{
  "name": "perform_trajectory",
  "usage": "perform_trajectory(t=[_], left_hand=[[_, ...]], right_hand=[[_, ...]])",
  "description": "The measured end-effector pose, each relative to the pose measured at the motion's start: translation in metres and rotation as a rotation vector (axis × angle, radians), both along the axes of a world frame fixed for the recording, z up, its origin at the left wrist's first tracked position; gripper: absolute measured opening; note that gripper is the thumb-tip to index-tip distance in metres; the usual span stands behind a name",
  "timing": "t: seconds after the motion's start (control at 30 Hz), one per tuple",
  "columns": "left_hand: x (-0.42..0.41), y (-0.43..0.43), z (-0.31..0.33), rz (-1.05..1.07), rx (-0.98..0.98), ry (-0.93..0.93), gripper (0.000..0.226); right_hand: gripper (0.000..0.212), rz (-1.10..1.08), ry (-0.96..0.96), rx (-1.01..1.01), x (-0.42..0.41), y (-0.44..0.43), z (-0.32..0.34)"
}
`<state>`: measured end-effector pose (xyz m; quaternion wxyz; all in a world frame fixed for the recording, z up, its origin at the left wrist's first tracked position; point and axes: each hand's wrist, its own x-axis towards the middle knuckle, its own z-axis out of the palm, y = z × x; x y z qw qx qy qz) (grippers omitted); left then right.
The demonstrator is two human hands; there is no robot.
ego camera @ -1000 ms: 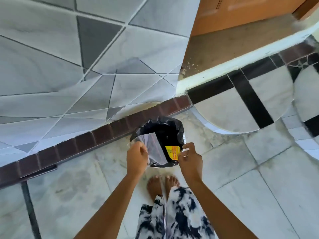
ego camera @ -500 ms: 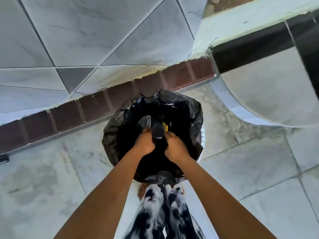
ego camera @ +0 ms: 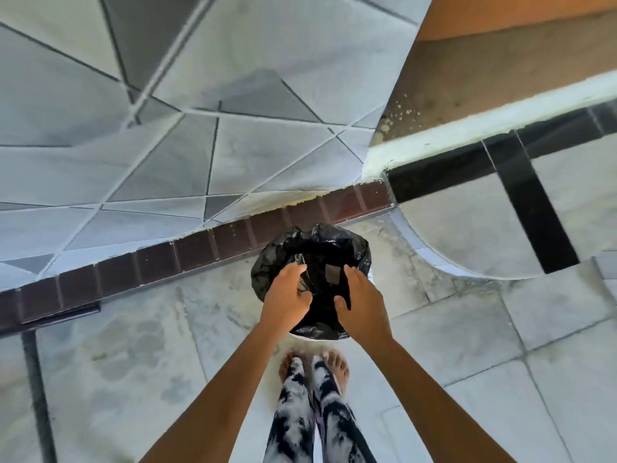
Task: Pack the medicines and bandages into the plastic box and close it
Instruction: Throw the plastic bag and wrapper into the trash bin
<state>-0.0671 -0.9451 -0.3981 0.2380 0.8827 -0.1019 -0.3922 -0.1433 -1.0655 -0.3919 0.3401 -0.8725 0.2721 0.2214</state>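
My left hand point(ego camera: 286, 290) and my right hand point(ego camera: 362, 304) hover side by side over a round bin lined with a black bag point(ego camera: 267, 265), fingers spread and nothing in them. Inside the dark bag lies a small brownish rectangle point(ego camera: 332, 274), and a crumpled bit of clear wrapper point(ego camera: 301, 262) shows by my left fingertips. No plastic box, medicines or bandages are in view.
The bin stands on a grey tiled floor point(ego camera: 450, 329) against a wall with a dark red brick skirting point(ego camera: 200, 248). A curved tiled step point(ego camera: 467, 228) rises to the right. My bare feet point(ego camera: 314, 362) are just behind the bin.
A second ago both hands held a clear wrapper with a yellow label over the bin. They pushed it down into the bag, then let go and lifted; the view pulled back.
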Motion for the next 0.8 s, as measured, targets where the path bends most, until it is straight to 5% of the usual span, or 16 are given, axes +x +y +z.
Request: perform_trajectory(t=[0.33,0.63,0.8], left_hand=[[-0.053,0.035,0.315,0.07,-0.105,-0.391,0.055],[-0.133,0.082,0.435,0.261,-0.05,-0.734,0.062],[-0.208,0.149,0.484,0.545,0.106,-0.886,0.062]], right_hand=[[0.065,0.018,-0.356,-0.068,-0.044,0.015,0.295],[0.059,0.249,-0.593,-0.11,-0.09,0.046,0.403],[0.06,0.537,-0.741,0.001,-0.112,0.097,0.45]])
